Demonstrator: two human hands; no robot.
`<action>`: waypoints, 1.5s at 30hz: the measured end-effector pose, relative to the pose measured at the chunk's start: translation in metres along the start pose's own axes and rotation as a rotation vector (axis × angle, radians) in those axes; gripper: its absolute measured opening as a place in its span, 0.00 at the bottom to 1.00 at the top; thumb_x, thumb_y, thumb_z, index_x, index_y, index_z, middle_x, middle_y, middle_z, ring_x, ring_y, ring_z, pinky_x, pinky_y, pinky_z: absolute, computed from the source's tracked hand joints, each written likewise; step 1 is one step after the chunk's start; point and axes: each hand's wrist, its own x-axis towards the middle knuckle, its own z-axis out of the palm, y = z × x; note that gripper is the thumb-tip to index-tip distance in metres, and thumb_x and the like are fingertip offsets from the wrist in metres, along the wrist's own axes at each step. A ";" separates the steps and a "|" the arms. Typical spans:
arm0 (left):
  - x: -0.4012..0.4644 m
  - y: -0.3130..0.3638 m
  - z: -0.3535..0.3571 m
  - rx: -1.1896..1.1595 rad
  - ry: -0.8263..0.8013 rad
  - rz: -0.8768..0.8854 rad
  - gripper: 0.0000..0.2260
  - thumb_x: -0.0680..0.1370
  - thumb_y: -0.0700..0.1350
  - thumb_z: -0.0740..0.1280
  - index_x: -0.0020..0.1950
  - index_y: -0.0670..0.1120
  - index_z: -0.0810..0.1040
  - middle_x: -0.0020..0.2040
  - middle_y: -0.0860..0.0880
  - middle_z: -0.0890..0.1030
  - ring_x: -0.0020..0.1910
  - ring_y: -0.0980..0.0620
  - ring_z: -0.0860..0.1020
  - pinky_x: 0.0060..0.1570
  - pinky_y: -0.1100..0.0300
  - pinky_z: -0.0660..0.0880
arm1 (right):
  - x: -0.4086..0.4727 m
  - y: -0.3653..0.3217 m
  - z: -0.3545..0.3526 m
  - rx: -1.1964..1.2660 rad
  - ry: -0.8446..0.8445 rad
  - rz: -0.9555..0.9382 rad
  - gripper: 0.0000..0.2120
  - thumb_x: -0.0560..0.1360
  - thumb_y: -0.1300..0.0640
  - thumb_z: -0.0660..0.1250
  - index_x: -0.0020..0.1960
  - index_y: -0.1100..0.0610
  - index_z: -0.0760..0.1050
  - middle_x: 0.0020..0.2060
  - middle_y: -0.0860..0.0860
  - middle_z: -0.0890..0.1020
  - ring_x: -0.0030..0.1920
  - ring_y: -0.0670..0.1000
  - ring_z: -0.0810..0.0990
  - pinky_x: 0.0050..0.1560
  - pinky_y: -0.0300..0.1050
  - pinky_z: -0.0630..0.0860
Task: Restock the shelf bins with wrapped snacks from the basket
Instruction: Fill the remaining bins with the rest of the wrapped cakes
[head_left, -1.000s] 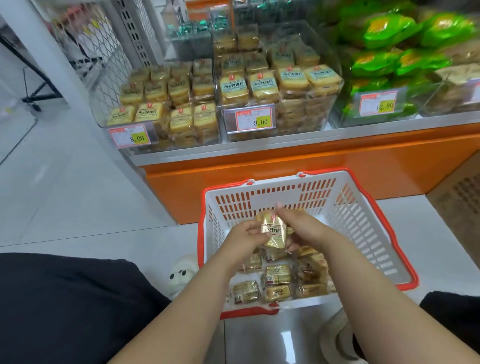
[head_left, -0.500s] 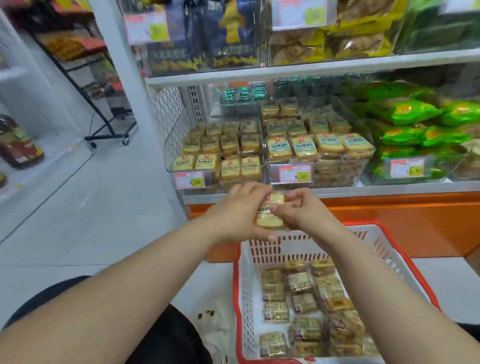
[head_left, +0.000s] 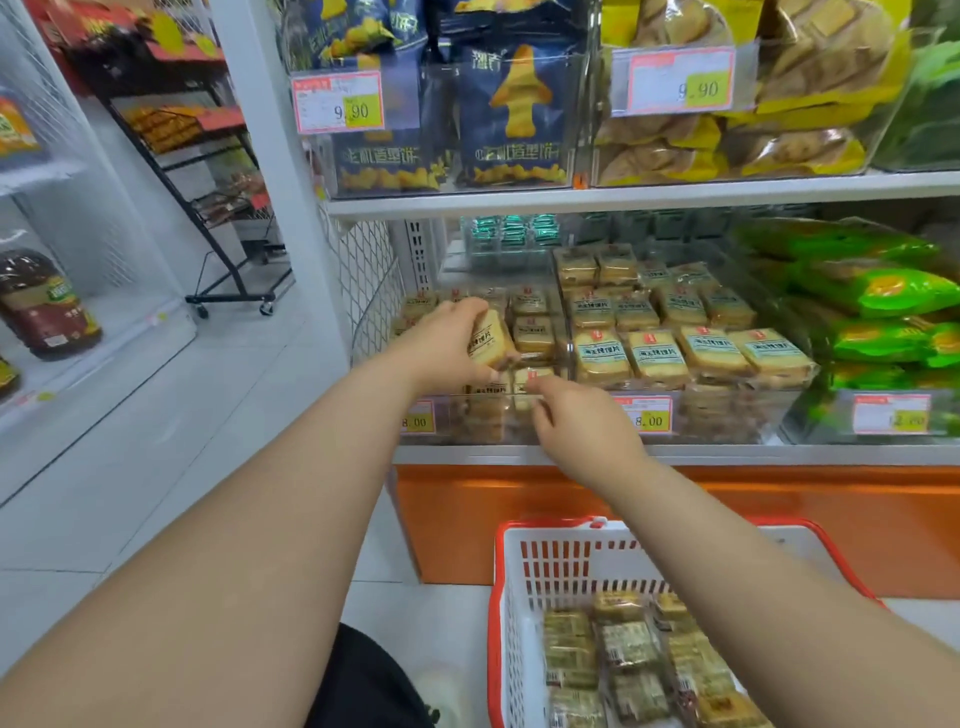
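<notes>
Left hand (head_left: 451, 343) fingers clamped on wrapped snack (head_left: 489, 339), long axis tilted, right over left bin (head_left: 540, 402); right hand (head_left: 582, 431) nearer front wall, fingers loosely curled, empty.

Pale tiled floor (head_left: 156, 467) runs past a white shelf post (head_left: 270, 171); a black wheeled rack (head_left: 208, 208) stands beyond, evenly lit.

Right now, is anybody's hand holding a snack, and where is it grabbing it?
Yes. The left hand grips one wrapped snack by its left side, tilted over the left bin. The right hand seems to hold nothing, its fingertips at that bin's front.
</notes>
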 end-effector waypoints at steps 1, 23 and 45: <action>0.005 -0.001 0.005 -0.022 -0.013 0.002 0.39 0.71 0.50 0.76 0.76 0.51 0.60 0.68 0.46 0.69 0.64 0.47 0.72 0.62 0.53 0.70 | -0.003 0.001 0.005 -0.016 0.027 -0.019 0.16 0.81 0.56 0.58 0.66 0.55 0.74 0.54 0.56 0.83 0.54 0.58 0.79 0.51 0.50 0.75; -0.014 0.032 0.037 0.407 -0.186 -0.038 0.21 0.83 0.56 0.55 0.74 0.52 0.67 0.75 0.43 0.63 0.74 0.42 0.59 0.70 0.46 0.61 | -0.048 0.030 0.001 0.048 0.016 -0.064 0.19 0.80 0.56 0.59 0.71 0.51 0.69 0.64 0.51 0.78 0.61 0.52 0.78 0.56 0.48 0.77; -0.189 0.111 0.301 -0.209 -0.587 -0.129 0.16 0.82 0.51 0.61 0.69 0.51 0.74 0.67 0.47 0.76 0.64 0.45 0.75 0.61 0.53 0.73 | -0.223 0.191 0.093 -0.130 -0.548 0.816 0.09 0.76 0.57 0.60 0.55 0.58 0.70 0.53 0.57 0.74 0.53 0.59 0.76 0.51 0.51 0.74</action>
